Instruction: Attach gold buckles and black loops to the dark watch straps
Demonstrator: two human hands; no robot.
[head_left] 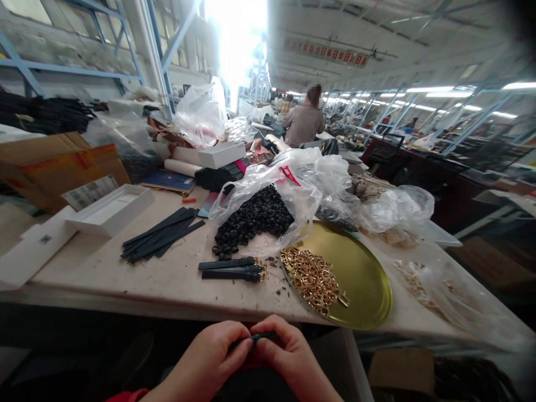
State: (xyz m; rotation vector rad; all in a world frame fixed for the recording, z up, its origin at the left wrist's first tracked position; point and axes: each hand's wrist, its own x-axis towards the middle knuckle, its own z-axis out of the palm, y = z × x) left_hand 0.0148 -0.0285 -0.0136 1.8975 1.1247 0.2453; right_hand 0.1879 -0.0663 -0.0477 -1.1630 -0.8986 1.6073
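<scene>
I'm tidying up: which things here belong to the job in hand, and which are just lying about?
Likely the job's:
held dark piece
black strips
gold-tipped straps
black loops
gold fittings
tray

Probably lying about:
open white box
cardboard box
orange object

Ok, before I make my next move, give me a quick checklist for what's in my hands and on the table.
1. Dark piece gripped: ok, the left hand and right hand both pinch it.
2. Its full shape: cannot tell, the fingers hide most of it.
3. Gold buckles on the tray: ok, heaped on its left side.
4. Tray well back from the edge of the table: not ok, its near rim is right at the edge.
5. Black loops uncovered: ok, the plastic bag lies open towards you.
6. Black strips stacked straight: not ok, fanned out unevenly.
</scene>
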